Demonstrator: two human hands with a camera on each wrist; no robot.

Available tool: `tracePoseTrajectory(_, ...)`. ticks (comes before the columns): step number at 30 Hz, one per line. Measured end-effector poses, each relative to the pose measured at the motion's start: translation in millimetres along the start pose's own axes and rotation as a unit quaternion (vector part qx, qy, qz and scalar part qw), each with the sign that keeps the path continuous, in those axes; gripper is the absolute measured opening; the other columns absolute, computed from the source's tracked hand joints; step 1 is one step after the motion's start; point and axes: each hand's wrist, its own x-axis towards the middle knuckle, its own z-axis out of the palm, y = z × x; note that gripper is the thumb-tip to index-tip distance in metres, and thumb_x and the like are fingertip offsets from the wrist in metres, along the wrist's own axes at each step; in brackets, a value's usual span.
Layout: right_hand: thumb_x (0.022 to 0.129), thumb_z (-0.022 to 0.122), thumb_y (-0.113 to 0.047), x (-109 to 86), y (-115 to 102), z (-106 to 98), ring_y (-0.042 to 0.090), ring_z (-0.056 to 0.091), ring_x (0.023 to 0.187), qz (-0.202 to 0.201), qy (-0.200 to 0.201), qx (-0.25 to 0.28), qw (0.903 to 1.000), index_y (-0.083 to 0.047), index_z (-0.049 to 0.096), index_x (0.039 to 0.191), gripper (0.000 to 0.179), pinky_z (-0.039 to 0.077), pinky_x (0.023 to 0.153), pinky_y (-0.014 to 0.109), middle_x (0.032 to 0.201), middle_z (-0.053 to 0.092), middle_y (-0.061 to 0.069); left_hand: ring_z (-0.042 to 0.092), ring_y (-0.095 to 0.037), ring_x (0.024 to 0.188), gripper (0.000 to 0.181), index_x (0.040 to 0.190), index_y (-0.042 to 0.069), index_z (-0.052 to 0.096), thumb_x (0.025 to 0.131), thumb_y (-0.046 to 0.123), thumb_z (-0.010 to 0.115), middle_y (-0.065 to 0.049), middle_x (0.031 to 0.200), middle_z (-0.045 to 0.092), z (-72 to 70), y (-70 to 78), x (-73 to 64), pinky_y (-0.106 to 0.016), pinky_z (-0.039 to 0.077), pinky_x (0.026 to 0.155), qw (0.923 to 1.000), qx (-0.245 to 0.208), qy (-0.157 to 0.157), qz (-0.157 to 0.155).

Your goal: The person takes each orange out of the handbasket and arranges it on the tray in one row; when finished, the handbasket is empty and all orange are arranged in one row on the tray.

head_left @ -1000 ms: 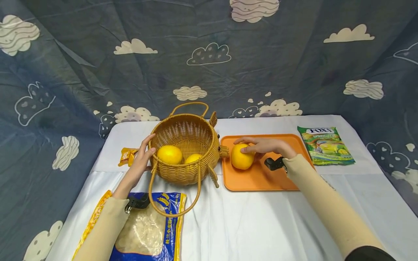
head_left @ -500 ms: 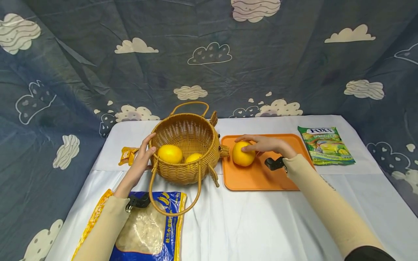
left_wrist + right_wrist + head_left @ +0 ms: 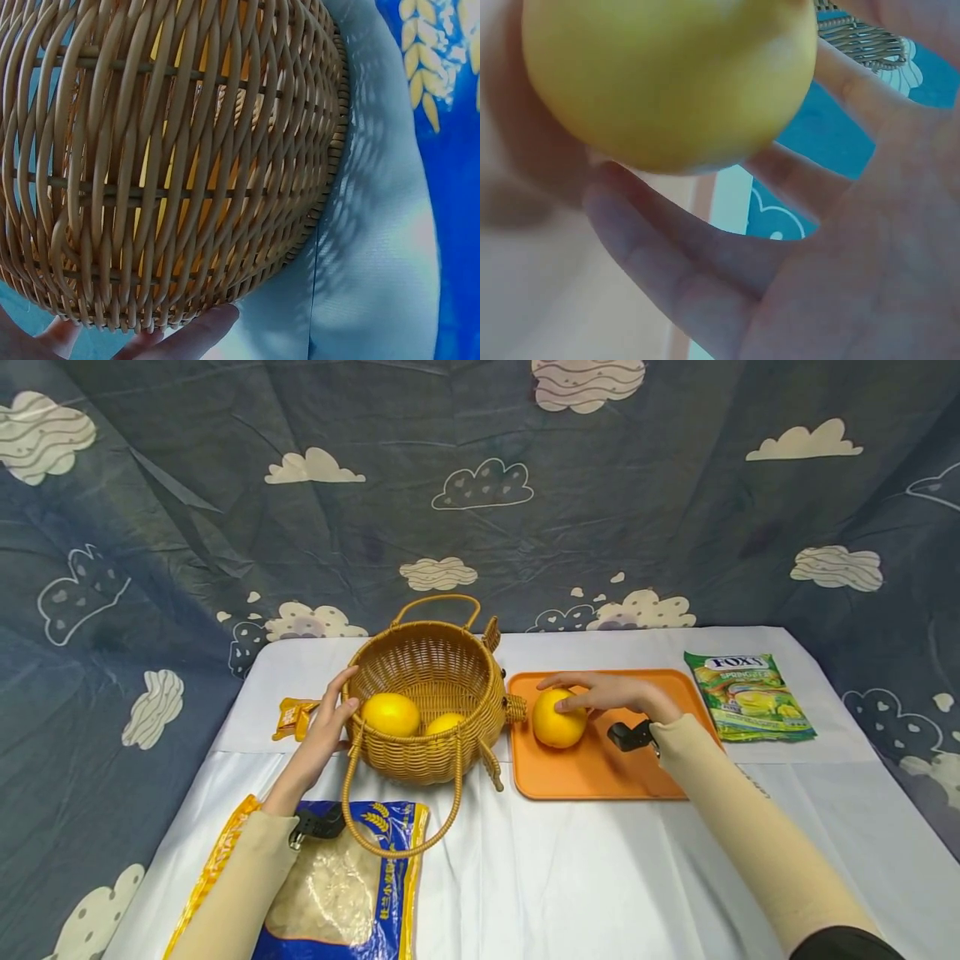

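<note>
A round yellow-orange fruit, like an orange [image 3: 558, 720], is at the left part of the orange tray [image 3: 637, 777]. My right hand [image 3: 611, 693] holds it from above and the right, the thumb on its near side and the fingers round its far side. In the right wrist view the orange [image 3: 667, 82] fills the top, between thumb and fingers. My left hand [image 3: 322, 727] rests against the left side of a wicker basket [image 3: 408, 760], its fingers nearly straight along the weave. Inside the basket lie a yellow fruit [image 3: 390, 716] and another yellow fruit [image 3: 444, 723], partly hidden by the rim.
One basket handle [image 3: 401, 855] hangs forward over a blue bag [image 3: 330, 893] at the front left. Small orange packets [image 3: 291, 718] lie behind my left hand. A green candy bag [image 3: 750, 697] lies right of the tray. A cloud-printed cloth hangs behind the table.
The orange has shifted slightly in my right hand, a little up and right, then slightly back down. My left hand and the basket stay where they were.
</note>
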Motion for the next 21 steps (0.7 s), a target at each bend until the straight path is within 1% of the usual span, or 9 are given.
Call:
tracePoseTrajectory(3,0.097,0.054,-0.029,1.6,-5,-3,0.040,0.032,0.130,-0.018,0.020,-0.009,0.9996,-0.012,0.035,0.147,0.056,0.033,0.100,0.059,0.151,0.028,0.019,0.019,-0.047,0.136,0.057,0.153,0.030,0.016,0.101,0.036,0.038,-0.007,0.159,0.001,0.6,1.5,-0.7,-0.073,0.035,0.084,1.0000,0.001,0.000,-0.002)
tracePoseTrajectory(6,0.098,0.054,-0.027,3.1,-18,-9,0.040,0.031,0.133,-0.048,0.056,-0.027,0.9969,-0.011,0.039,0.145,0.052,0.029,0.103,0.059,0.147,0.033,0.021,0.017,-0.047,0.137,0.058,0.154,0.029,0.014,0.101,0.033,0.037,-0.008,0.159,-0.001,0.8,3.3,-1.4,-0.074,0.035,0.084,1.0000,0.000,0.000,-0.002)
tracePoseTrajectory(8,0.098,0.054,-0.026,4.5,-30,-14,0.038,0.033,0.132,-0.072,0.077,-0.031,0.9939,-0.010,0.040,0.144,0.050,0.029,0.104,0.057,0.145,0.036,0.021,0.016,-0.047,0.137,0.059,0.154,0.028,0.013,0.101,0.032,0.037,-0.008,0.159,-0.002,0.9,3.9,-1.2,-0.074,0.035,0.084,1.0000,0.000,-0.002,-0.001)
tracePoseTrajectory(10,0.098,0.055,-0.025,7.0,-48,-16,0.036,0.036,0.130,-0.096,0.092,-0.027,0.9907,-0.010,0.042,0.143,0.049,0.032,0.103,0.055,0.144,0.039,0.019,0.016,-0.047,0.137,0.059,0.154,0.027,0.013,0.101,0.031,0.037,-0.008,0.159,-0.002,1.0,3.8,-1.1,-0.074,0.035,0.083,1.0000,0.000,-0.002,0.000)
tracePoseTrajectory(12,0.098,0.054,-0.024,12.4,-66,-18,0.033,0.041,0.127,-0.127,0.094,-0.014,0.9874,-0.009,0.044,0.141,0.047,0.036,0.101,0.052,0.142,0.041,0.017,0.016,-0.047,0.137,0.059,0.154,0.027,0.013,0.101,0.032,0.037,-0.008,0.159,-0.002,0.8,3.2,-0.9,-0.074,0.035,0.083,1.0000,0.001,-0.001,0.001)
tracePoseTrajectory(14,0.098,0.054,-0.022,20.1,-86,-17,0.031,0.046,0.123,-0.157,0.083,0.002,0.9842,-0.008,0.046,0.139,0.044,0.039,0.099,0.049,0.141,0.044,0.016,0.016,-0.047,0.137,0.059,0.154,0.028,0.013,0.101,0.034,0.037,-0.008,0.159,-0.001,0.8,2.2,-0.8,-0.074,0.036,0.083,1.0000,0.002,0.000,0.001)
tracePoseTrajectory(17,0.098,0.054,-0.020,35.8,-115,-11,0.029,0.051,0.118,-0.197,0.044,0.012,0.9793,-0.008,0.050,0.136,0.041,0.044,0.095,0.047,0.137,0.048,0.012,0.016,-0.046,0.137,0.058,0.154,0.028,0.014,0.101,0.036,0.038,-0.007,0.159,-0.001,1.2,1.2,-0.8,-0.074,0.036,0.083,1.0000,0.001,0.001,0.002)
tracePoseTrajectory(21,0.097,0.055,-0.017,61.5,-151,1,0.026,0.052,0.113,-0.220,-0.024,-0.006,0.9752,-0.008,0.053,0.133,0.038,0.047,0.089,0.042,0.133,0.051,0.007,0.016,-0.046,0.137,0.058,0.154,0.028,0.015,0.101,0.035,0.038,-0.008,0.159,-0.001,1.5,1.9,-1.0,-0.074,0.036,0.083,1.0000,0.003,0.002,0.001)
